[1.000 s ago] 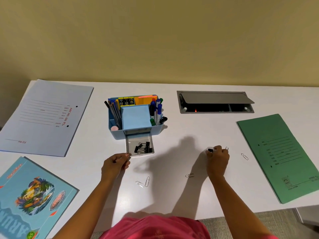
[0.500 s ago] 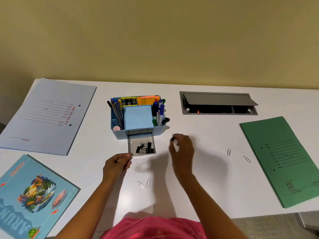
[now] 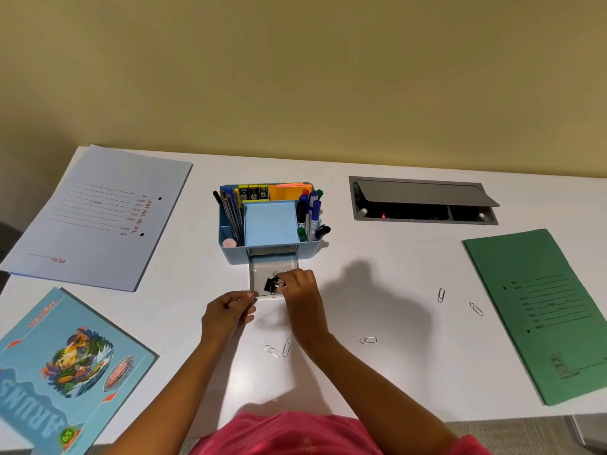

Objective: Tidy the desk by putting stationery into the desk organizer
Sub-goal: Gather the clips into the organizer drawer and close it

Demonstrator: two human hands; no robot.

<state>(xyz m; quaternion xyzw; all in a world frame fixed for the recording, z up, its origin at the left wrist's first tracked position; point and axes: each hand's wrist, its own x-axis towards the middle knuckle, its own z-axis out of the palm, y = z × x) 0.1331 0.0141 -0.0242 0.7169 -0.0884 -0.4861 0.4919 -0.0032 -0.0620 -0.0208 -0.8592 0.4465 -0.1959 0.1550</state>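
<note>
My left hand [image 3: 230,310] pinches the front left corner of the drawer [image 3: 266,266], which is pulled out from the foot of the blue desk organizer [image 3: 269,254] in the centre of the frame. My right hand [image 3: 297,287] sits over the drawer's right side, fingers curled down onto the binder clips [image 3: 271,285] heaped at its front. From this angle I cannot tell whether those fingers grip a clip or have let it go.

The heap is the first risk. It is crowded against the front wall, and my knuckles hang over the right rim, so lifting out carelessly could hook a wire handle and flick a clip onto the surface [image 3: 184,310]. The drawer is well extended, and I judge that a downward press or a tug from my left hand could tip it or pull it right out, spilling everything.

The work is not finished. A pair of paper clips [image 3: 277,349] lies just below my wrists, a single clip [image 3: 368,340] is to the lower right, and an upright clip [image 3: 441,295] and a slanted clip [image 3: 476,309] lie near the green folder [image 3: 542,310]. My forearm could sweep the nearest pair off the front edge. Being flat wire, they will likely be awkward to pick up.
</note>
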